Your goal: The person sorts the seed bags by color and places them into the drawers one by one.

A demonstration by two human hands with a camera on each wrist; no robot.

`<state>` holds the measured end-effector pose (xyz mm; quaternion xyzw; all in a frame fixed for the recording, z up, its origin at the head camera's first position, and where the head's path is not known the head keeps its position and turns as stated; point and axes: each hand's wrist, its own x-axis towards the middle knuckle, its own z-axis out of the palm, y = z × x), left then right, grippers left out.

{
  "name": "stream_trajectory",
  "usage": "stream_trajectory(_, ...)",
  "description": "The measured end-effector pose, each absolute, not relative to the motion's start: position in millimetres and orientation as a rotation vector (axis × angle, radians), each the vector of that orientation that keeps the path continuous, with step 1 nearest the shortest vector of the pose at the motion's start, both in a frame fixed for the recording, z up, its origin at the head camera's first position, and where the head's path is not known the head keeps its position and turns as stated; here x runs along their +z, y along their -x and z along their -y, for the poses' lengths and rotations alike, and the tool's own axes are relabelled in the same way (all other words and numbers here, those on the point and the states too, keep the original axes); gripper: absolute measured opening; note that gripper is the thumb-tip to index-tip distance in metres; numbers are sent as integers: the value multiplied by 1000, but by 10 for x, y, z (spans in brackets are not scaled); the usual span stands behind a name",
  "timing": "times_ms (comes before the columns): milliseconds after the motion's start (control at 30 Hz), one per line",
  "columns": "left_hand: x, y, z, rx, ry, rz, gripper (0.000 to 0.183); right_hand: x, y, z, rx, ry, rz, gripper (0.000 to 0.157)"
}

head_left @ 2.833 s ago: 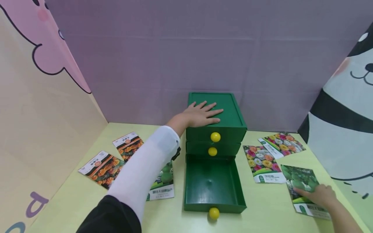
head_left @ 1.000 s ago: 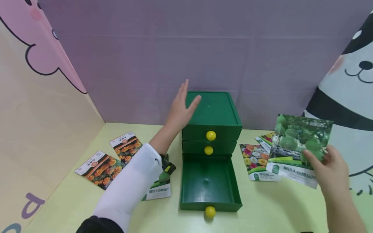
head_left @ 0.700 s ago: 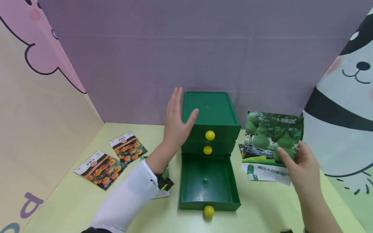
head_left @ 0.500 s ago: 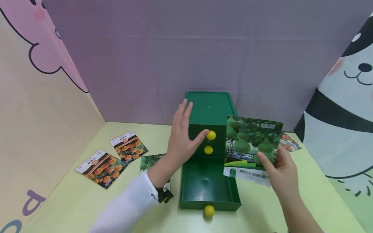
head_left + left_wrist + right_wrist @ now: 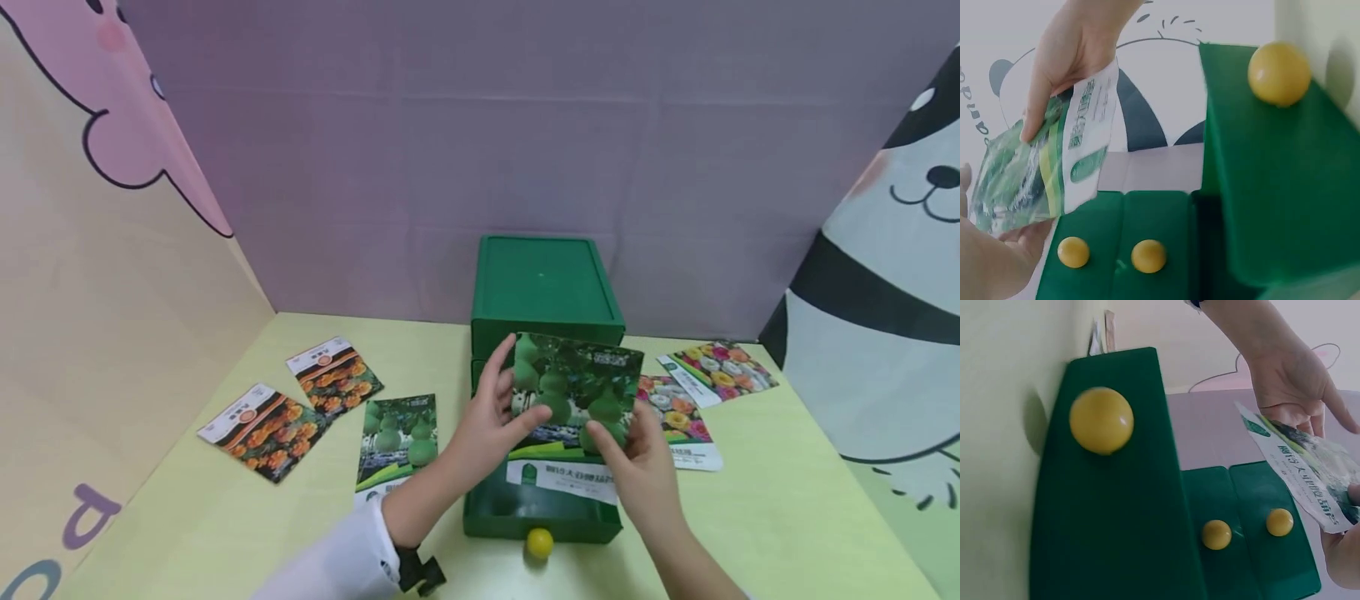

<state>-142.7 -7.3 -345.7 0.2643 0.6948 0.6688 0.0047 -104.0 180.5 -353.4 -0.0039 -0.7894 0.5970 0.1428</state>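
A seed packet with a picture of green gourds (image 5: 573, 383) hangs over the pulled-out bottom drawer (image 5: 495, 523) of a green drawer unit (image 5: 547, 279). My right hand (image 5: 648, 471) pinches its lower right side, thumb in front and fingers behind. At the left edge is my left hand (image 5: 476, 429), its fingers behind the packet. In the right wrist view the thumb of that left hand (image 5: 1288, 381) stands straight out, apart from the packet (image 5: 1291, 472). The left wrist view shows the right hand (image 5: 1079, 53) gripping the packet from above. The packet hides much of the drawer's inside.
Two orange-flower packets (image 5: 266, 433) lie at the left, with another gourd packet (image 5: 397, 442) beside the drawer. Two packets with mixed-colour flowers (image 5: 723, 371) lie at the right. A yellow knob (image 5: 539, 543) juts from the drawer front. Printed cloth walls (image 5: 525, 150) enclose the table.
My right hand has picked the gourd packet up from the right of the table and carried it left over the drawer. My left hand has left the unit's top and come down to the packet.
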Motion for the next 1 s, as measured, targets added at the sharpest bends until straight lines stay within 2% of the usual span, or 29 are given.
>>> stream_trajectory(300, -3561, 1352, 83, 1932, -619, -2281, 77, -3625, 1026, -1773, 1694, 79, 2421, 47)
stream_trajectory(600, -3329, 1208, 106, 1891, -634, -2347, 44, -3642, 1024, -1779, 1756, 67, 2442, 49)
stream_trajectory(1000, -3387, 1253, 111, 1876, -590, -2296, 51, -3643, 1033, -1822, 1797, 97, 2507, 51)
